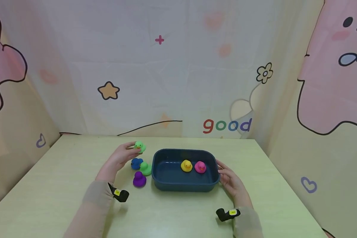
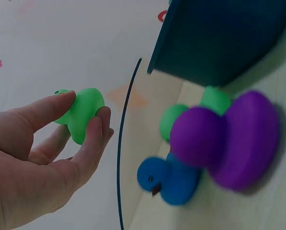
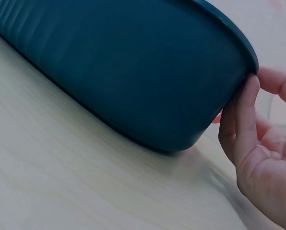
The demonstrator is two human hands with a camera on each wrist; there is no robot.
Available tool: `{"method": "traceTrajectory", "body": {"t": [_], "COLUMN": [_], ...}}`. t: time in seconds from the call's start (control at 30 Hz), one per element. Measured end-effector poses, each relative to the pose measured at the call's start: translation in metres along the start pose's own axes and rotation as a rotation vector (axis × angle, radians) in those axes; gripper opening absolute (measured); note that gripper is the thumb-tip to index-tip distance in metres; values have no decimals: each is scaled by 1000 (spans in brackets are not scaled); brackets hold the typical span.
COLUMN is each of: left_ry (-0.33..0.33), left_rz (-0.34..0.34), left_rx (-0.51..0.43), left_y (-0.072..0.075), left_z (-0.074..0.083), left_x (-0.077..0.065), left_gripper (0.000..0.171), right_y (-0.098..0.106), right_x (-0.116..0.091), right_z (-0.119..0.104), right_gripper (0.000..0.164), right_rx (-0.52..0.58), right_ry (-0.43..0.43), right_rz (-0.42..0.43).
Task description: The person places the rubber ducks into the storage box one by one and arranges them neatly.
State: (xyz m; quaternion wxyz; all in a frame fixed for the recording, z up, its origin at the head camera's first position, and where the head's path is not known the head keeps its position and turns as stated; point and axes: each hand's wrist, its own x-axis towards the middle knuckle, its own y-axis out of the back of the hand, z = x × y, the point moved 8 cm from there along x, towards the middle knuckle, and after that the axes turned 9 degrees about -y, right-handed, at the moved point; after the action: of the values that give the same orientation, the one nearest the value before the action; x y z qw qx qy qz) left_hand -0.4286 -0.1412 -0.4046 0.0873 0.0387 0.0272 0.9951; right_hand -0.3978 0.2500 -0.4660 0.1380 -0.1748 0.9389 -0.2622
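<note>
Currently, the raised green duck (image 1: pixel 139 146) is hanging in the air to the left of the tub, with the left hand (image 1: pixel 123 156) pinching it between thumb and fingers. Below it, a blue duck (image 1: pixel 136 163) and a second green duck (image 1: pixel 145 169) are sitting close together on the table (image 1: pixel 172 215), while a purple duck (image 1: pixel 139 180) is resting just nearer the person. Beside this group, the dark blue tub (image 1: pixel 184 187) is standing upright — a yellow duck (image 1: pixel 186 166) and a pink duck (image 1: pixel 200 167) are lying inside, side by side in its right half. The right hand (image 1: pixel 231 181) is touching the tub's right end from outside, its fingers loosely bent and somewhat apart. Each wrist is wearing a small black device (image 1: pixel 122 195). Behind everything, a printed backdrop (image 1: pixel 178 82) is hanging, showing a star, a flower and "good".
</note>
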Motion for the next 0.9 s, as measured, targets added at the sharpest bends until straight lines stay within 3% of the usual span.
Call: {"method": "traceTrajectory", "body": {"t": [0.47,0.67,0.9], "left_ry": [-5,28,22], "left_rz": [-47,-64,-84], "left_rx": [37,42,170], "left_y": [-66,-91,-112], "left_z": [9,6,-1], "left_x": [22,25,27], "left_gripper": [57,53,46], "right_y": [-1,0,0], "right_x": [0,1,1], "right_z": [-1,-1,0], "right_gripper": [48,46,48], "right_rx": [10,17,13], "right_ry": [10,3,11], "right_rz": [-22,12,-13]}}
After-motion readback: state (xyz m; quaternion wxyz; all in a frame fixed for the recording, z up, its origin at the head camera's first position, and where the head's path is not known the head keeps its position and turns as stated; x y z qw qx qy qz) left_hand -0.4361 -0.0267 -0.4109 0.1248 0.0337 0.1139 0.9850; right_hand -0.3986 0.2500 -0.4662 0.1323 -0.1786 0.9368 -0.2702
